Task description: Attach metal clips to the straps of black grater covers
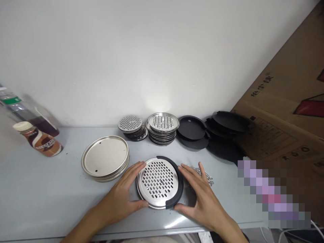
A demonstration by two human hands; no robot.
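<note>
Flat on the grey table lies a round slotted metal disc (pixel 160 180), like a grater plate, with a black curved rim piece (pixel 180 184) around its right side. From the left, my left hand (pixel 121 192) curves about its edge, fingertips at the upper left and thumb at the lower left. My right hand (pixel 199 194) grips the black rim side, fingers at the upper right and thumb by the rim's lower end. Small metal wire pieces (pixel 208 178) lie partly hidden behind my right hand.
Left of the hands stands a stack of plain metal discs (pixel 106 157). Along the wall are slotted disc stacks (pixel 130 124) (pixel 163 122) and black round trays (pixel 191 127). Bottles (pixel 45 143) stand far left; a cardboard box (pixel 283 118) bounds the right. A blurred patch covers something there.
</note>
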